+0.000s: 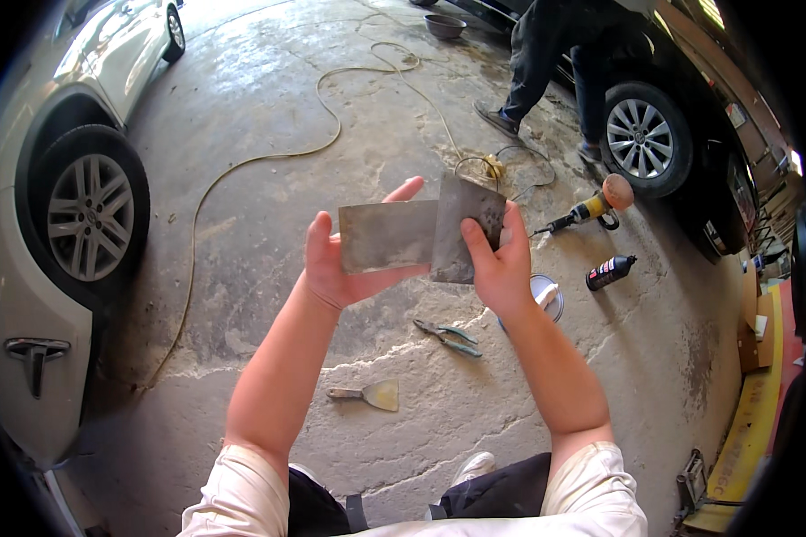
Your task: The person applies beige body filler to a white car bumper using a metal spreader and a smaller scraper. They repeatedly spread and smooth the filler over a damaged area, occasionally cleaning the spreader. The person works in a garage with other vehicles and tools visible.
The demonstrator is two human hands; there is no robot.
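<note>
My left hand [330, 276] holds a flat, rectangular grey putty spreader [387, 236]. The plate lies across the palm, its lower edge backed by fingers, while the thumb and one finger stick up around it. A second grey putty spreader [450, 234], darker and smudged, is gripped in my right hand [500, 273], with the thumb pressed on its face. Its left edge overlaps the right end of the first plate. Whether the two faces touch, I cannot tell. Some fingers of both hands are hidden behind the plates.
On the concrete floor lie a scraper [381, 395], pliers [452, 337], a black bottle [611, 272] and a yellow polisher [587, 208]. A round tin [546, 297] is partly behind my right forearm. A cord [208, 192] winds leftward. Cars flank both sides; another person [546, 72] stands at right.
</note>
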